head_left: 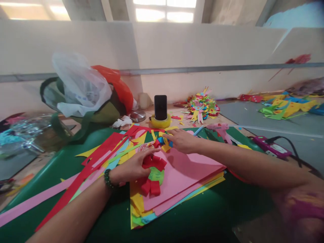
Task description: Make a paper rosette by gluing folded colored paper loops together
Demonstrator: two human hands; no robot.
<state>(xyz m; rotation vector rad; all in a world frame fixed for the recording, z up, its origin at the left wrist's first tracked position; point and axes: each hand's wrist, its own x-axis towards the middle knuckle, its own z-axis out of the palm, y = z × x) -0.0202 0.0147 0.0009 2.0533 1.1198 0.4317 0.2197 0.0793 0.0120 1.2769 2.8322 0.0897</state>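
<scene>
My left hand (pixel 133 165) grips a paper flower, with the thumb over its edge. The flower has a round green centre (pixel 156 175) and red paper petals (pixel 155 187) around it. It is held over the left side of a stack of pink paper (pixel 187 172), with yellow and blue sheets beneath. My right hand (pixel 181 140) reaches over the back of the stack, fingers stretched out. Its fingertips are at small blue and yellow paper pieces (pixel 165 145); whether they touch is unclear. A bead bracelet (pixel 108 178) circles the left wrist.
Red and pink paper strips (pixel 101 152) lie to the left on the green surface (pixel 50 189). A phone (pixel 160 107) stands in a yellow tape roll (pixel 160 122). Right are a pink glue gun (pixel 220 130) and a purple power strip (pixel 274 148). A paper-flower bundle (pixel 201 106) lies behind.
</scene>
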